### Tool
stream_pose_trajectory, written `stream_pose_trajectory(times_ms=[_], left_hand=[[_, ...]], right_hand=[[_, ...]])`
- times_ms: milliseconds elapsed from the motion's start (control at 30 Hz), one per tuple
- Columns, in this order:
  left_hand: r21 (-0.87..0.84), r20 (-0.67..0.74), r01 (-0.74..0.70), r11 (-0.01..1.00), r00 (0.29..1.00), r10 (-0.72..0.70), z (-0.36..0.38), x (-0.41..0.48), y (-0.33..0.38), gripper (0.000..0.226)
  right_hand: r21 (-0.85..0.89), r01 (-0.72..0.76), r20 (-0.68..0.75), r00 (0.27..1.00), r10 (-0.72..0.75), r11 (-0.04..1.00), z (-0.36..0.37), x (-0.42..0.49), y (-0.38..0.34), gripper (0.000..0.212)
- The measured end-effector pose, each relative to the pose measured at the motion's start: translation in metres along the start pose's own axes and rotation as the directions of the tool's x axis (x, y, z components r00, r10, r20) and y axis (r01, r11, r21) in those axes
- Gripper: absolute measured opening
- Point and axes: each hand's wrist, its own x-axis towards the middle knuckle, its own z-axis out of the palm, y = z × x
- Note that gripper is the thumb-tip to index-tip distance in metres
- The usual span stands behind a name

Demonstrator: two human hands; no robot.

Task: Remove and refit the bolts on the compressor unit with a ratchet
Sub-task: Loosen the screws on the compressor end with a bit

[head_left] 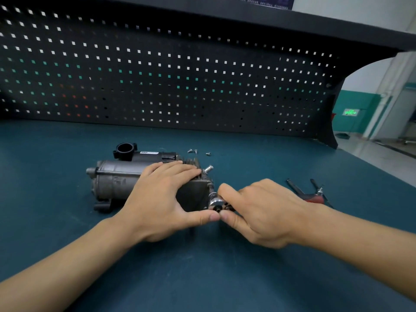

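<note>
Braces seemingly heavy, rigid grey metal compressor unit (117,181) with flat left hand (162,199), pinches slick chrome ratchet (215,202) in right hand (265,212) grip.

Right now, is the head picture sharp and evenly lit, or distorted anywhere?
Head view: the wide lens curves the pegboard; the compressor, left hand and right hand are sharp; the loose bolts behind are small and soft; lighting is dim and even; only the ratchet head glints.
</note>
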Motion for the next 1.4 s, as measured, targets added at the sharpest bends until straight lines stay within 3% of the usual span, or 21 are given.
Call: stream_pose_trajectory(times_ms=[233, 500, 633, 1000, 1400], left_hand=[[0.009, -0.015, -0.033, 0.999, 0.999, 0.033, 0.001, 0.001, -0.001, 0.106], [0.024, -0.006, -0.030, 0.999, 1.000, 0.030, 0.000, 0.001, 0.001, 0.109], [0.059, 0.001, -0.035, 0.998, 0.999, 0.035, 0.001, -0.002, 0.003, 0.109], [0.083, 0.020, -0.050, 0.995, 0.999, 0.048, 0.002, -0.004, 0.004, 0.101], [0.056, 0.120, -0.141, 0.988, 0.984, 0.133, 0.000, -0.007, 0.001, 0.073]], right_hand=[[-0.151, 0.063, 0.071, 0.996, -0.052, 0.987, -0.008, 0.007, 0.006, 0.032], [-0.374, 0.213, 0.163, 0.973, -0.163, 0.903, -0.043, 0.025, 0.007, 0.036], [-0.425, 0.189, 0.140, 0.980, -0.142, 0.885, -0.044, 0.024, 0.001, 0.039], [-0.088, -0.082, -0.095, 0.993, 0.074, 0.993, 0.000, 0.000, -0.001, 0.044], [0.293, -0.238, -0.172, 0.940, 0.296, 0.926, 0.032, 0.000, -0.025, 0.031]])
